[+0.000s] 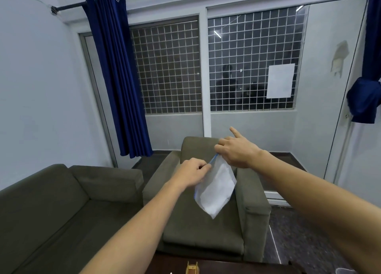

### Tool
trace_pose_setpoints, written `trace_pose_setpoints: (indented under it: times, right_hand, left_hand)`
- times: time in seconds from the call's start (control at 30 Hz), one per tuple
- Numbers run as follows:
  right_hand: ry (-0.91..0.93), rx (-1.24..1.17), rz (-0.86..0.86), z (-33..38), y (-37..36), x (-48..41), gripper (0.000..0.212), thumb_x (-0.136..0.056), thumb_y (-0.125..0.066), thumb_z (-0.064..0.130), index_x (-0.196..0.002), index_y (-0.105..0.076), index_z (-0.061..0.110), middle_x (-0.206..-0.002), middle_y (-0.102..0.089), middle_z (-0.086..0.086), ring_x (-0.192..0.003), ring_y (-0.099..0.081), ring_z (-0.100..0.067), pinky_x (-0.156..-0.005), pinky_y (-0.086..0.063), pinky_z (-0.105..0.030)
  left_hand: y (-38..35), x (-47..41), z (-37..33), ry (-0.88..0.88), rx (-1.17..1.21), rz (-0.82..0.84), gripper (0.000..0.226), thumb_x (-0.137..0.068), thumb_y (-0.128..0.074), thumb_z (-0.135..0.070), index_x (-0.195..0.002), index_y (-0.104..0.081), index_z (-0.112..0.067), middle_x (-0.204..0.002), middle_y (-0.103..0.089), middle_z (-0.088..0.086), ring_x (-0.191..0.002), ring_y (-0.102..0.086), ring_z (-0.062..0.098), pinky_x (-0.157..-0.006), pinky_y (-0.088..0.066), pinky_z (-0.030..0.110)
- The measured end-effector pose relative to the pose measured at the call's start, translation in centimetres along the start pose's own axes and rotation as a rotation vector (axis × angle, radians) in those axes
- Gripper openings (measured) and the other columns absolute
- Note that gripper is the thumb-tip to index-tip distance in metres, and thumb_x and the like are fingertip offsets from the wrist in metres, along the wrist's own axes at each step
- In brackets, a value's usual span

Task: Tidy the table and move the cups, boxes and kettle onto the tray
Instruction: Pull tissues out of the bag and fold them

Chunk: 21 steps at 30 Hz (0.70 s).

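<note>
I see both arms stretched out in front of me, holding a clear plastic bag (215, 188) up in the air above the olive armchair (206, 228). My left hand (192, 173) pinches the bag's blue top edge at its left end, fingers curled tight on it. My right hand (237, 152) grips the same edge at its right end (the index finger sticks straight out, pointing toward the window (250, 61)). The bag hangs slanted between the two hands, with something white and flat inside it, its lower corner pointing down at the seat cushion. A matching sofa (51, 207) sits to the left of the armchair. Only a dark strip of the table (226, 267) shows at the bottom edge, with a small wooden object (191, 268) on it. A blue curtain (117, 76) hangs beside the window.
</note>
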State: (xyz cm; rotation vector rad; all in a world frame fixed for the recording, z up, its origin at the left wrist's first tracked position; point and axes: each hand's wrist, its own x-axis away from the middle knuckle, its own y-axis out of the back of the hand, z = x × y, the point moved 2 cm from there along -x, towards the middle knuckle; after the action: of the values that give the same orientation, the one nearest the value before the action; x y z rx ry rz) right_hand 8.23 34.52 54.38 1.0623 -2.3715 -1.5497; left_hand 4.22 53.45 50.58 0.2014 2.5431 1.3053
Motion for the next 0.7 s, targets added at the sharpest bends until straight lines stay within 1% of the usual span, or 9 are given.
trace_pose_setpoints:
  times: [0.1, 0.17, 0.23, 0.3, 0.4, 0.47, 0.53, 0.6, 0.7]
  right_hand:
    - [-0.043, -0.026, 0.029, 0.5, -0.8, 0.1, 0.024, -0.102, -0.040, 0.018, -0.116, -0.058, 0.019, -0.111, -0.058, -0.004, -0.114, -0.059, -0.028, -0.125, -0.008, -0.063]
    - [-0.148, -0.122, 0.014, 1.4, -1.5, 0.3, 0.029, -0.100, -0.042, 0.024, -0.127, -0.054, 0.020, -0.124, -0.056, -0.005, -0.123, -0.055, -0.028, -0.123, -0.019, -0.061]
    - [-0.353, -0.406, -0.071, 2.5, -1.7, 0.7, 0.043, -0.097, -0.044, 0.036, -0.136, -0.048, 0.018, -0.134, -0.053, -0.007, -0.125, -0.053, -0.031, -0.113, -0.038, -0.055]
    - [-0.599, -0.780, -0.105, 3.5, -1.8, 1.0, 0.061, -0.094, -0.045, 0.053, -0.142, -0.043, 0.016, -0.139, -0.051, -0.011, -0.123, -0.055, -0.033, -0.100, -0.048, -0.048]
    - [-0.801, -1.015, 0.060, 4.6, -2.2, 1.2, 0.079, -0.087, -0.054, 0.062, -0.145, -0.036, 0.011, -0.131, -0.060, -0.011, -0.110, -0.062, -0.032, -0.087, -0.051, -0.043]
    - [-0.840, -1.046, 0.136, 5.2, -2.0, 1.5, 0.069, -0.083, -0.062, 0.045, -0.137, -0.039, 0.010, -0.114, -0.067, -0.009, -0.099, -0.068, -0.032, -0.082, -0.058, -0.045]
    - [-0.846, -1.042, 0.169, 5.4, -2.1, 1.7, 0.054, -0.080, -0.061, 0.029, -0.128, -0.044, 0.011, -0.104, -0.067, -0.009, -0.092, -0.071, -0.032, -0.083, -0.062, -0.048]
    - [-0.867, -1.014, 0.186, 5.2, -2.0, 2.3, 0.046, -0.080, -0.058, 0.024, -0.124, -0.049, 0.012, -0.107, -0.066, -0.009, -0.094, -0.071, -0.033, -0.086, -0.062, -0.047]
    - [-0.937, -0.921, 0.214, 3.9, -2.3, 3.8, 0.036, -0.082, -0.057, 0.024, -0.117, -0.056, 0.013, -0.112, -0.068, -0.011, -0.100, -0.071, -0.034, -0.090, -0.061, -0.044]
  left_hand:
    - [-0.3, -0.2, 0.2, 0.028, 0.047, -0.022, 0.039, -0.101, -0.053, -0.029, -0.071, -0.063, -0.006, -0.066, -0.063, 0.011, -0.060, -0.055, 0.019, -0.062, -0.050, 0.038]
    - [-0.7, -0.2, 0.4, 0.061, 0.079, -0.062, 0.043, -0.100, -0.055, -0.027, -0.061, -0.057, -0.009, -0.053, -0.055, -0.001, -0.053, -0.049, 0.014, -0.058, -0.041, 0.033]
    - [-1.2, -0.3, 0.5, 0.102, 0.131, -0.101, 0.044, -0.100, -0.054, -0.028, -0.064, -0.061, -0.004, -0.054, -0.057, -0.003, -0.053, -0.051, 0.015, -0.057, -0.041, 0.030]
    - [-1.4, -0.3, 0.6, 0.150, 0.187, -0.135, 0.042, -0.100, -0.054, -0.027, -0.069, -0.061, 0.000, -0.061, -0.062, 0.004, -0.055, -0.059, 0.021, -0.053, -0.044, 0.027]
    - [-1.6, -0.1, 0.6, 0.204, 0.268, -0.188, 0.037, -0.097, -0.053, -0.021, -0.061, -0.055, -0.010, -0.061, -0.064, 0.004, -0.049, -0.067, 0.022, -0.043, -0.051, 0.025]
    - [-1.7, 0.2, 0.6, 0.230, 0.273, -0.220, 0.034, -0.093, -0.051, -0.018, -0.062, -0.057, -0.006, -0.060, -0.068, 0.002, -0.042, -0.066, 0.021, -0.044, -0.054, 0.028]
    - [-1.6, 0.6, 0.5, 0.252, 0.279, -0.251, 0.030, -0.089, -0.050, -0.017, -0.070, -0.062, 0.003, -0.065, -0.073, 0.008, -0.043, -0.067, 0.023, -0.049, -0.060, 0.037]
    - [-1.4, 1.2, 0.5, 0.270, 0.226, -0.293, 0.031, -0.087, -0.048, -0.018, -0.072, -0.064, 0.004, -0.069, -0.073, 0.016, -0.057, -0.073, 0.032, -0.059, -0.063, 0.047]
    - [-0.7, 2.1, 1.2, 0.296, 0.099, -0.328, 0.033, -0.088, -0.047, -0.021, -0.065, -0.063, -0.004, -0.070, -0.072, 0.015, -0.073, -0.073, 0.036, -0.072, -0.062, 0.047]
